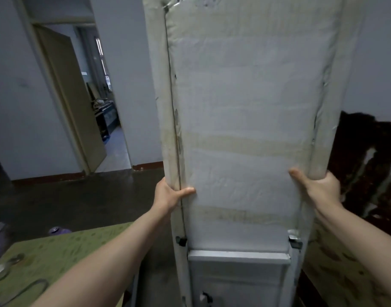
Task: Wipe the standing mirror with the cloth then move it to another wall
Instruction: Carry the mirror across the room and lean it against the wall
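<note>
The tall standing mirror (pixel 245 103) fills the middle of the view with its pale, tape-covered back panel turned toward me; the glass side is hidden. A folded white metal stand is hinged low on its back. My left hand (pixel 170 192) grips the mirror's left frame edge, thumb across the back panel. My right hand (pixel 318 187) grips the right frame edge at about the same height, thumb also on the panel. No cloth is in view.
A table with a green cloth (pixel 63 251) sits at the lower left, holding small round items and a cord. An open doorway (pixel 97 103) with a door swung inward lies at the left. Dark carved furniture (pixel 367 165) stands right. Dark floor (pixel 79 196) stretches ahead.
</note>
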Demonstrator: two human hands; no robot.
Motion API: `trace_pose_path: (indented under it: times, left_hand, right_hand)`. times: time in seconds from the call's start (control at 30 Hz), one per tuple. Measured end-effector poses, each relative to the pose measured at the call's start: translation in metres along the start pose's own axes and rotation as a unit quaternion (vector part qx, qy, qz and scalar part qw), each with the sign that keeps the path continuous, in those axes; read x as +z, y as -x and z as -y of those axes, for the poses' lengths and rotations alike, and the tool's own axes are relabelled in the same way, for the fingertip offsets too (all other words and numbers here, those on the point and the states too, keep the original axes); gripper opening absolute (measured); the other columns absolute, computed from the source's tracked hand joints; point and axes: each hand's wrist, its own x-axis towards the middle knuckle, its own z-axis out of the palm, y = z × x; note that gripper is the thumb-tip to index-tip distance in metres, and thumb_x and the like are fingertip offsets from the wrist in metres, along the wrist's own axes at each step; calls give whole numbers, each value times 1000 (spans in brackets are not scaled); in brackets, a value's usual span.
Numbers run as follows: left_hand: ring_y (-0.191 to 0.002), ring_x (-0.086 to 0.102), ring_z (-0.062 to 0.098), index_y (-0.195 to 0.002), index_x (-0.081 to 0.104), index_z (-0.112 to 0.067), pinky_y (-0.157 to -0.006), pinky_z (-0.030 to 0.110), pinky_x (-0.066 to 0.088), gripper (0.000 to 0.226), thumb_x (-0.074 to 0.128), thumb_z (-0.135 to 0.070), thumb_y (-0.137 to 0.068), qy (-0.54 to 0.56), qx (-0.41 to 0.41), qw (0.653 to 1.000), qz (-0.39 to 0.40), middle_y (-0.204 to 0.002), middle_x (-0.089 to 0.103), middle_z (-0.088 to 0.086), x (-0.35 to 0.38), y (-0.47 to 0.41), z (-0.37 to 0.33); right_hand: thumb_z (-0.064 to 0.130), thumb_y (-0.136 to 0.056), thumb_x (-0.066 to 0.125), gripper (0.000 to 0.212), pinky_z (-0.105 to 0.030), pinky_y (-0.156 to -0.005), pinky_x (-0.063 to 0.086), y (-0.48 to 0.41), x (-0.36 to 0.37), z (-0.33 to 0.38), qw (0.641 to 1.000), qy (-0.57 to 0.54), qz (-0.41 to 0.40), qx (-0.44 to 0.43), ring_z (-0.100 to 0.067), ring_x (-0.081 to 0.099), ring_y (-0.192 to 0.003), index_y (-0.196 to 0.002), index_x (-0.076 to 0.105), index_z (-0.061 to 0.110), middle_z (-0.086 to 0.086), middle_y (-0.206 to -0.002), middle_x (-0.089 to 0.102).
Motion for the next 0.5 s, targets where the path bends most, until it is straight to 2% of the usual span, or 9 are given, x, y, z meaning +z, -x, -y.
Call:
trace_pose_path:
  times: [0.07, 0.17, 0.23, 0.37, 0.43, 0.5]
  left_hand:
    - [-86, 58, 14, -108, 60, 2, -50, -1, 40, 52, 85, -10, -63, 2, -1, 1000, -8, -98, 62, 5, 6, -47, 9]
    - [-88, 60, 16, -107, 61, 2, -55, 1, 43, 53, 86, -10, -62, -1, -10, 1000, -25, -98, 64, 5, 9, -101, 22]
    - [-88, 64, 17, -106, 63, 0, -62, 7, 47, 54, 87, -10, -59, 4, -19, 999, -45, -99, 67, 7, 12, -146, 36]
    - [-93, 67, 20, -105, 64, -1, -76, 26, 53, 56, 89, -14, -56, 10, -33, 998, -45, -101, 69, 7, 21, -230, 65]
    - [-94, 67, 21, -108, 64, -2, -80, 31, 55, 59, 89, -15, -56, 14, -43, 998, -45, -103, 70, 8, 24, -272, 78]
    - [-93, 67, 21, -108, 64, -1, -77, 28, 56, 58, 88, -13, -57, 21, -46, 998, -37, -103, 70, 8, 27, -318, 92]
  right_hand:
    - [58, -42, 83, 87, -38, -86, 53, -40, 37, -11, 1000, 5, 12, 1, -25, 66, -96, -111, 66, 7, -11, -106, 69]
    - [37, -58, 84, 66, -31, -81, 49, -85, 83, -22, 1000, 3, 26, 3, -25, 65, -96, -112, 65, 5, -12, -107, 68]
    - [33, -62, 84, 59, -29, -79, 47, -120, 119, -36, 999, 6, 35, 6, -24, 65, -95, -110, 65, 5, -10, -103, 68]
    - [59, -43, 84, 84, -31, -76, 56, -182, 183, -67, 999, 6, 41, -1, -20, 66, -87, -107, 67, 7, -8, -100, 70]
    - [50, -49, 83, 74, -18, -62, 57, -210, 217, -79, 999, 6, 50, -3, -15, 65, -77, -105, 68, 5, -12, -98, 70]
    - [34, -60, 84, 58, -6, -49, 48, -242, 250, -93, 999, -4, 37, 5, -1, 63, -64, -105, 67, 3, -13, -99, 69]
